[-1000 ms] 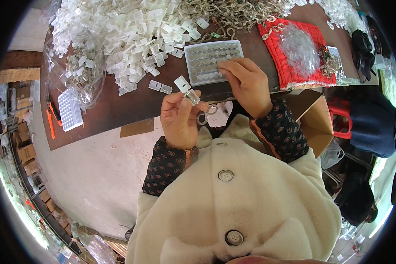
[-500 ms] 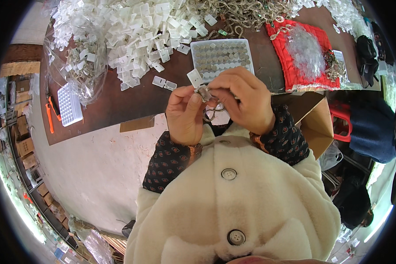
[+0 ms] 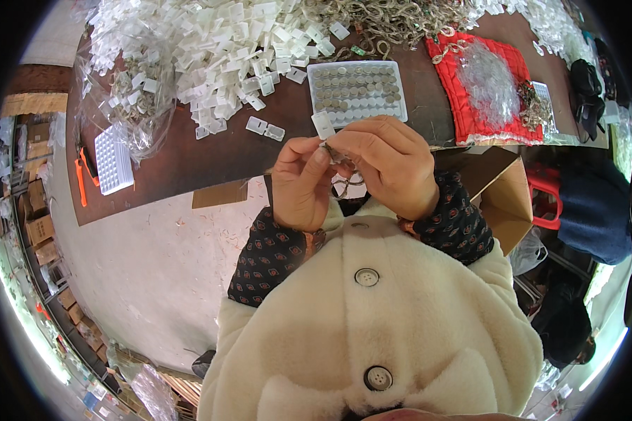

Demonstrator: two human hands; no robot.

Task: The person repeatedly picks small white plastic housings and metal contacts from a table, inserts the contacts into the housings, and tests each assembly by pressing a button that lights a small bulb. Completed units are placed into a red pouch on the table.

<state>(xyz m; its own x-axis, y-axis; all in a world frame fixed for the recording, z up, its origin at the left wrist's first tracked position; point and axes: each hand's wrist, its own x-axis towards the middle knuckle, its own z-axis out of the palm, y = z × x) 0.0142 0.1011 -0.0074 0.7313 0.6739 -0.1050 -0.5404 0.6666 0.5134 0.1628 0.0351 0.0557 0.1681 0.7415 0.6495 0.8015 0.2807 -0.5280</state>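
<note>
Both my hands are raised at the near edge of the table, pinching a small translucent white plastic case [image 3: 324, 125] between them. One flat half of the case stands up above my fingertips; its lower half is mostly hidden. My left hand [image 3: 300, 184] grips it with thumb and forefinger from the left. The fingers of my right hand [image 3: 397, 165] are bent over it from the right. A thin, pale twisted cord [image 3: 345, 186] hangs in loops between my palms. Just beyond, a white tray [image 3: 400, 111] holds rows of silvery round discs like button cells, with several bare pockets at its near side.
A heap of white plastic cases [image 3: 225, 63] covers the far left, and one opened case [image 3: 265, 128] lies apart. Tangled cords [image 3: 393, 24] lie at the back. Orange-handled pliers [image 3: 82, 175] and stacked white trays [image 3: 114, 161] sit left, a red cloth [image 3: 446, 70] right, a cardboard box [image 3: 505, 196] below.
My right fingers have closed further over the lower half of the case, hiding more of it. The upright half has shifted slightly right; both hands stay together.
</note>
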